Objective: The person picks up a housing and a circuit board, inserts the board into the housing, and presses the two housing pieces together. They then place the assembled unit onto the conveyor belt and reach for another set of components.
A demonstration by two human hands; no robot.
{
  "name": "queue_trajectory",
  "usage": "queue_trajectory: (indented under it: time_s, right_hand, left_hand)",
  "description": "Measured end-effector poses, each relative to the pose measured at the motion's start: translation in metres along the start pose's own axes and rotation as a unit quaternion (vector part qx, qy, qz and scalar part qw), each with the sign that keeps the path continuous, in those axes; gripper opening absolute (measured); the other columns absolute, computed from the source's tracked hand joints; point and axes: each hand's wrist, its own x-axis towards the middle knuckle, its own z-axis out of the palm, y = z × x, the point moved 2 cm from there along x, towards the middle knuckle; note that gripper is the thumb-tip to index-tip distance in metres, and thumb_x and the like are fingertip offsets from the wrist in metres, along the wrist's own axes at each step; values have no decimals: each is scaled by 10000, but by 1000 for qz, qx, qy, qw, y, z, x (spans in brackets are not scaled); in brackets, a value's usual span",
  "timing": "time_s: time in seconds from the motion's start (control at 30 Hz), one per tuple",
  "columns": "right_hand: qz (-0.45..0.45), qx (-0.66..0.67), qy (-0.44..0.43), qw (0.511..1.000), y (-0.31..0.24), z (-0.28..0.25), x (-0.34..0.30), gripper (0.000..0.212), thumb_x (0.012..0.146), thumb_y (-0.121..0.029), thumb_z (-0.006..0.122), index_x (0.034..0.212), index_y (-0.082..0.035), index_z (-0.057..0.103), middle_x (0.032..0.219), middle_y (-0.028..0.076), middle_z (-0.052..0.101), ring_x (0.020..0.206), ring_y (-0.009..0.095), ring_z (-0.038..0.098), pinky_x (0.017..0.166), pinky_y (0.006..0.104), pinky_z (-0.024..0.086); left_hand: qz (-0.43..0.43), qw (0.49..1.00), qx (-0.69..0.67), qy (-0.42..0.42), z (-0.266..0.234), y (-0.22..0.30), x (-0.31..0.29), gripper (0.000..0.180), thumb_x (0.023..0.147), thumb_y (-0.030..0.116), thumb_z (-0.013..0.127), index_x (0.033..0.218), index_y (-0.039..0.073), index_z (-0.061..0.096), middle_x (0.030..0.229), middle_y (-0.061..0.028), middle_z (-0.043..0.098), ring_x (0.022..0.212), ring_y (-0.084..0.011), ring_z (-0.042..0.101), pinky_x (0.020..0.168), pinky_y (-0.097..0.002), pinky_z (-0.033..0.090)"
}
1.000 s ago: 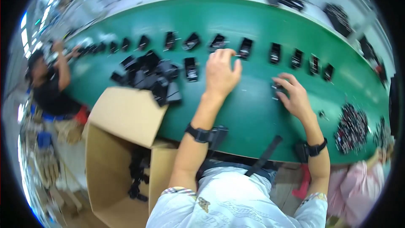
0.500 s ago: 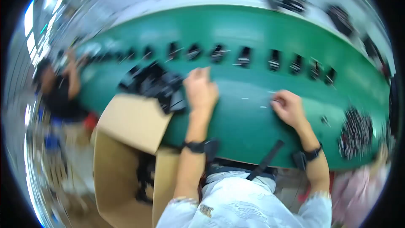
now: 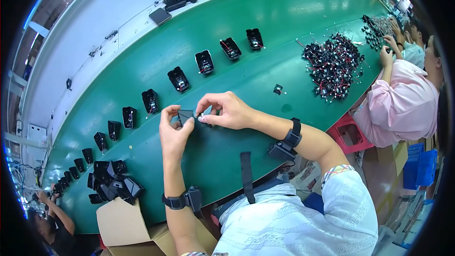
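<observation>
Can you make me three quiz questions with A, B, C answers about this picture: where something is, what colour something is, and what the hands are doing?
1. Where is the big pile of small wired parts?
A. in the cardboard box
B. on the belt, to the person's right
C. on the floor

2. What colour is the belt?
A. green
B. red
C. yellow

3. What are the two hands doing?
A. resting flat
B. both holding one small black part
C. pointing at the wall

Answers:
1 B, the pile lies on the belt near a co-worker in a pink top.
2 A, the surface is green.
3 B, the left hand and right hand pinch the black part between them.
</observation>
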Motion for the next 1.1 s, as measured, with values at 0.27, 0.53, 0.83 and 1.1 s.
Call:
queue_trajectory:
  time_s: [0.27, 0.53, 0.83, 1.1]
  right_hand:
    - [-19, 209, 17, 977, 6, -6, 4, 88, 938, -43, 740, 1014, -20, 702, 1096, 78, 710, 987, 125, 666, 870, 277, 538]
    - [48, 276, 28, 960, 0, 1, -2, 67, 960, -60, 709, 1000, -6, 706, 1089, 102, 693, 884, 128, 663, 757, 261, 567]
    - [31, 209, 34, 977, 3, 4, -5, 76, 954, 8, 695, 1019, 46, 696, 1178, 139, 658, 930, 166, 677, 812, 285, 583]
    - [-207, -154, 70, 964, -17, -2, -3, 180, 825, 76, 781, 980, 2, 726, 1063, 122, 677, 909, 186, 687, 746, 278, 564]
  left_hand:
    - [-82, 932, -340, -91, 0, -10, -12, 406, 909, 105, 675, 1270, 52, 498, 1282, -154, 620, 842, -192, 684, 530, -240, 505]
    - [-81, 917, -367, -134, 5, 6, -12, 646, 876, 35, 738, 1462, 99, 475, 1382, -132, 515, 1083, -200, 676, 746, -281, 583]
    - [-7, 893, -407, -190, 8, -2, -9, 877, 810, -19, 735, 1591, 11, 336, 1480, -136, 463, 1308, -235, 544, 1113, -387, 460]
    - [180, 983, -17, -6, 13, 1, -11, 971, 695, -51, 830, 1560, 80, 408, 1417, -118, 527, 1309, -271, 569, 1033, -378, 540]
